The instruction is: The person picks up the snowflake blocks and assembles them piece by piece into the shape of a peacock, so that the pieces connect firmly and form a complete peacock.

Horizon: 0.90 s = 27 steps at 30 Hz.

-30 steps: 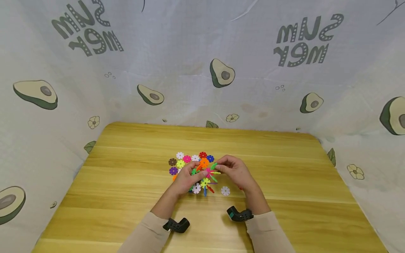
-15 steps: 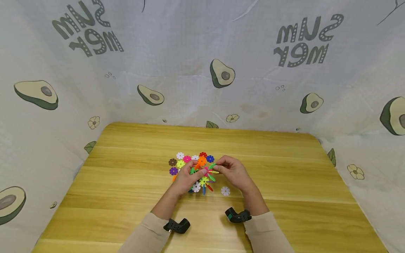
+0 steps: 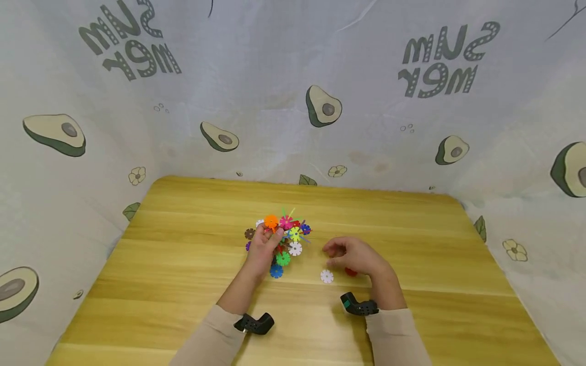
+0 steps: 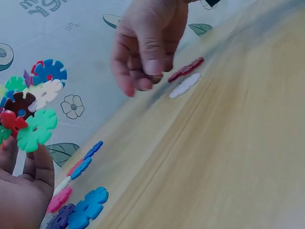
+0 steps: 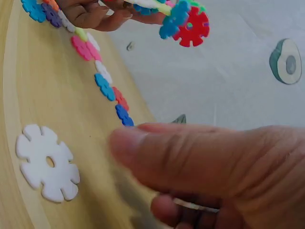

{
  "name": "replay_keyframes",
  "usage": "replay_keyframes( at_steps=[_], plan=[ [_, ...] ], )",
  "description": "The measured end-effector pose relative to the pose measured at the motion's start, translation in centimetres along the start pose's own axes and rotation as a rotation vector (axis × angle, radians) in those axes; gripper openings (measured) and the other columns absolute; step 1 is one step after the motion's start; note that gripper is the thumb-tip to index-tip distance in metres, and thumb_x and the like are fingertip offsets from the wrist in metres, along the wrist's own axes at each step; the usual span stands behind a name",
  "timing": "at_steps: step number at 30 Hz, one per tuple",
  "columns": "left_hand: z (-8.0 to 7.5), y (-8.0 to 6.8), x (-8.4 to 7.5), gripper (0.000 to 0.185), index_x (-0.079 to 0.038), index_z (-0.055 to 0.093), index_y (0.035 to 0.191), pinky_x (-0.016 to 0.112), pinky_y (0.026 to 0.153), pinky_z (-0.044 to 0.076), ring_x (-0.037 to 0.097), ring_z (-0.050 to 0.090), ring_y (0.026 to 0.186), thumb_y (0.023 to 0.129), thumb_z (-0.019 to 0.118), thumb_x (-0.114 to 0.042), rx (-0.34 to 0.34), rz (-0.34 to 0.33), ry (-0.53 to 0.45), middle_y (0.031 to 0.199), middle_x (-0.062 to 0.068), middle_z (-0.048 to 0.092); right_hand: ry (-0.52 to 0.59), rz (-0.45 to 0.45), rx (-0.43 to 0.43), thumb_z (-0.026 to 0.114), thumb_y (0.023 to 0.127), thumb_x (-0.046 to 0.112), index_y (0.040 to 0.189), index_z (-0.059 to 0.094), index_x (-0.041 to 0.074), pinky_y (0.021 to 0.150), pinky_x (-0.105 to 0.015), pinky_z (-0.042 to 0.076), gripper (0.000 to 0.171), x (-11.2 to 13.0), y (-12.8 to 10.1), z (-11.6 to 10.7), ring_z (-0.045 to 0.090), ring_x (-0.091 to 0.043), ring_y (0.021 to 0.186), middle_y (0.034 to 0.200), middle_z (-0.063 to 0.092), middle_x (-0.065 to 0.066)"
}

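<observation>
My left hand [image 3: 265, 245] grips a cluster of joined snowflake discs [image 3: 287, 235] in many colours and holds it up off the wooden table [image 3: 183, 264]. The left wrist view shows the cluster [image 4: 29, 110] above my left fingers [image 4: 35, 164]. My right hand [image 3: 342, 252] hovers apart from the cluster, fingers loosely curled with nothing in them. It is just above a loose white disc [image 3: 326, 276] and a red disc [image 3: 351, 272] lying flat on the table. The right wrist view shows my thumb [image 5: 190, 160] close over the white disc [image 5: 46, 162].
Several loose discs [image 3: 250, 234] lie on the table behind and left of the cluster, in a row in the right wrist view [image 5: 102, 81]. An avocado-print cloth [image 3: 320, 107] walls the table's back and sides. Black wrist cameras [image 3: 254, 323] sit on both forearms.
My right hand has let go of the cluster and moved right and nearer, over the white and red discs. My left hand has lifted the cluster up and away, turning it.
</observation>
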<state>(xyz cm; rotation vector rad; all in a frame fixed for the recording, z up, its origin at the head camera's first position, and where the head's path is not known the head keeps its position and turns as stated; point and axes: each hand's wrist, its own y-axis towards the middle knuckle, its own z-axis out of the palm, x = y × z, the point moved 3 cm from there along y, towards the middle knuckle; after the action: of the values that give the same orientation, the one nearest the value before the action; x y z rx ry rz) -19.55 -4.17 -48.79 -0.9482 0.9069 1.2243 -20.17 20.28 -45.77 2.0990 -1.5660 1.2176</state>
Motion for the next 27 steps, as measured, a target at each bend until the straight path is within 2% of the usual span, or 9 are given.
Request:
replay_keyframes(
  at_steps=[2,4,7,10,15,18,21,24,27],
  plan=[
    [-0.2,0.2,-0.1,0.041,-0.003,0.038,0.136,0.021,0.097,0.052,0.009,0.063,0.109,0.101,0.060,-0.009,-0.028,0.027,-0.099,0.117,-0.001,0.070,-0.069,0.005,0.059,0.085,0.083,0.015,0.110,0.072,0.011,0.084,-0.032,0.052,0.030,0.2,-0.1,0.2,0.058,-0.018,0.095,0.105,0.067,-0.004],
    [-0.3,0.4,-0.1,0.040,-0.004,0.041,0.133,0.020,0.093,0.055,0.006,0.066,0.104,0.099,0.061,-0.002,-0.048,0.046,-0.184,0.108,-0.007,0.071,-0.161,-0.005,0.097,0.087,0.080,0.017,0.109,0.071,0.015,0.087,-0.035,0.051,0.033,0.6,-0.2,0.5,0.055,-0.018,0.098,0.107,0.065,-0.002],
    [-0.4,0.4,-0.1,0.037,-0.007,0.045,0.129,0.024,0.089,0.059,0.008,0.071,0.098,0.098,0.062,0.002,-0.059,0.048,-0.268,0.103,-0.007,0.075,-0.257,-0.012,0.085,0.089,0.077,0.017,0.104,0.070,0.019,0.089,-0.037,0.048,0.033,1.1,-0.1,0.9,0.051,-0.018,0.100,0.106,0.062,0.000],
    [-0.5,0.4,0.0,0.033,-0.010,0.046,0.127,0.026,0.086,0.060,0.009,0.073,0.094,0.099,0.062,-0.001,-0.070,0.024,-0.282,0.102,-0.008,0.076,-0.282,-0.005,0.036,0.088,0.079,0.017,0.097,0.070,0.020,0.084,-0.035,0.044,0.025,1.4,0.2,1.3,0.048,-0.019,0.095,0.100,0.059,0.000],
    [-0.6,0.3,0.2,0.037,-0.011,0.042,0.133,0.028,0.083,0.060,0.009,0.072,0.094,0.102,0.062,-0.009,-0.102,-0.015,-0.238,0.105,-0.011,0.075,-0.272,-0.030,-0.025,0.084,0.083,0.014,0.090,0.071,0.016,0.081,-0.032,0.046,0.015,1.3,0.7,1.7,0.052,-0.015,0.088,0.095,0.063,0.000],
    [-0.6,0.3,0.2,0.040,-0.010,0.039,0.135,0.029,0.083,0.061,0.010,0.072,0.096,0.102,0.063,-0.015,-0.107,-0.017,-0.235,0.108,-0.011,0.074,-0.216,-0.019,-0.037,0.082,0.085,0.014,0.089,0.067,0.014,0.075,-0.031,0.048,0.016,1.3,0.9,1.8,0.054,-0.014,0.082,0.089,0.064,0.001],
    [-0.5,0.2,0.1,0.039,-0.012,0.037,0.135,0.031,0.082,0.063,0.011,0.073,0.097,0.104,0.059,-0.021,-0.100,-0.006,-0.244,0.110,-0.009,0.074,-0.103,-0.015,-0.073,0.079,0.090,0.018,0.090,0.065,0.014,0.073,-0.030,0.048,0.015,1.5,1.1,1.7,0.055,-0.015,0.080,0.086,0.063,0.000],
    [-0.2,0.2,0.1,0.034,-0.014,0.035,0.132,0.030,0.079,0.064,0.013,0.074,0.093,0.106,0.055,-0.023,-0.091,-0.001,-0.257,0.107,-0.007,0.074,0.042,-0.037,-0.166,0.075,0.094,0.018,0.097,0.065,0.012,0.075,-0.028,0.052,0.012,1.9,1.1,1.6,0.058,-0.017,0.083,0.092,0.065,-0.003],
    [0.0,0.2,0.1,0.036,-0.014,0.033,0.134,0.030,0.080,0.064,0.013,0.074,0.092,0.106,0.056,-0.016,-0.071,0.005,-0.284,0.106,-0.004,0.074,0.183,-0.069,-0.280,0.073,0.095,0.013,0.107,0.066,0.010,0.078,-0.027,0.057,0.014,2.4,1.2,1.6,0.064,-0.018,0.087,0.099,0.069,-0.007]
  ],
)
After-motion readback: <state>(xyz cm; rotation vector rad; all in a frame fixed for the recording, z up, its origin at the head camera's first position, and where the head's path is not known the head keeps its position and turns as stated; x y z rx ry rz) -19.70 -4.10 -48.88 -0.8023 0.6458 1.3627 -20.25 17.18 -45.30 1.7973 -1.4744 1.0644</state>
